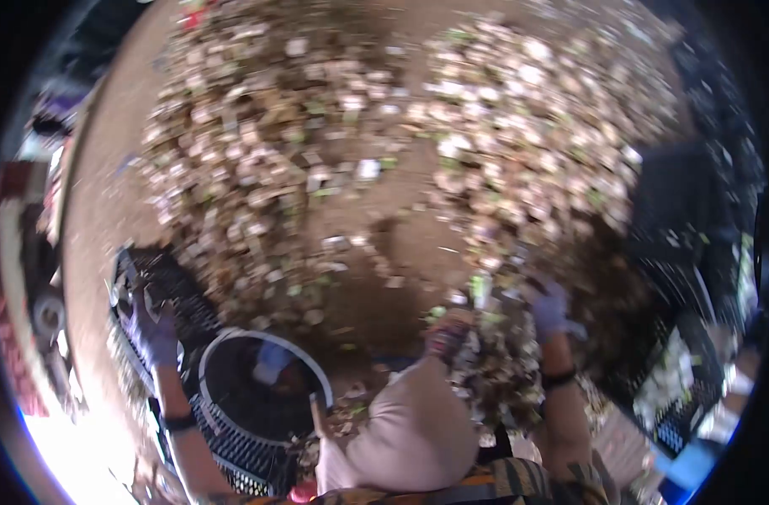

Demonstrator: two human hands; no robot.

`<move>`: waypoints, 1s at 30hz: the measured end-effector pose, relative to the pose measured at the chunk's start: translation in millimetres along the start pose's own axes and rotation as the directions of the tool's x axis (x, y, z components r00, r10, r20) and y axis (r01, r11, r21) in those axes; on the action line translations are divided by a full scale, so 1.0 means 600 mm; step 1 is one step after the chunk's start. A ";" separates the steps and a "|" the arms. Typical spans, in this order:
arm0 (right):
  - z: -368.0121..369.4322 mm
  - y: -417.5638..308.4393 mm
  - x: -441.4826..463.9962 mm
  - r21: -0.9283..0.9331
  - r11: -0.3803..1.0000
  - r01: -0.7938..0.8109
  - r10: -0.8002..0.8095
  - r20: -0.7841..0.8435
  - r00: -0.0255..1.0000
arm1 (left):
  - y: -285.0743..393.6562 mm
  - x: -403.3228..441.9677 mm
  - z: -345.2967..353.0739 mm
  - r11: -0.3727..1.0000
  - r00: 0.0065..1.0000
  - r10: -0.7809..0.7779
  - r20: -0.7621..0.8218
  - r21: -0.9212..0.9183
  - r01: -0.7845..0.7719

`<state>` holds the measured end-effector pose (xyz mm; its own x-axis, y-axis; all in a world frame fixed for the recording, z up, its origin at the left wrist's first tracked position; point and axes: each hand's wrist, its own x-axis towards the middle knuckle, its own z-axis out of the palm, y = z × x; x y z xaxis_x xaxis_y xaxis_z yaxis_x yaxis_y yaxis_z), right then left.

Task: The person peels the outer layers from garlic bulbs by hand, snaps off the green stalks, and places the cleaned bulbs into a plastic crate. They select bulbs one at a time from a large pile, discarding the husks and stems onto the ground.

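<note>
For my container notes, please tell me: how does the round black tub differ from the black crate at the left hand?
The tub is round, while the crate looks straight-sided. The tub's rim is pale; the crate's far edge is dark. The left hand is at the crate, not the tub. Both are black.

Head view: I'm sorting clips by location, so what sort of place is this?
Probably a produce sorting area, perhaps a farm or market yard: heaped piles of small pale pieces, too blurred to name, lie on bare earth, with black crates at the sides.
</note>
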<state>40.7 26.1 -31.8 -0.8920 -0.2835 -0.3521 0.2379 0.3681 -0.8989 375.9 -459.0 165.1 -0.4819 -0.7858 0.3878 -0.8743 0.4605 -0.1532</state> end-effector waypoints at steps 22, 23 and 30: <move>-0.025 -0.075 0.037 0.441 0.850 -0.289 0.290 0.066 0.955 | 0.694 -0.285 0.130 -0.006 0.250 0.853 0.458 -0.472 0.882; -0.028 -0.048 0.030 0.477 0.832 -0.283 0.284 0.072 0.956 | 0.697 -0.285 0.126 -0.053 0.183 0.903 0.389 -0.323 0.945; -0.018 -0.020 0.000 0.340 0.859 -0.382 0.435 -0.092 0.896 | 0.698 -0.283 0.116 0.146 0.571 0.810 0.130 -0.989 0.017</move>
<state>33.7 31.2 -18.2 -0.7308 -0.0127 -0.6824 0.6761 0.1240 -0.7263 87.7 -161.5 -28.5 -0.9914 -0.1293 -0.0206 -0.0787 0.4623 0.8832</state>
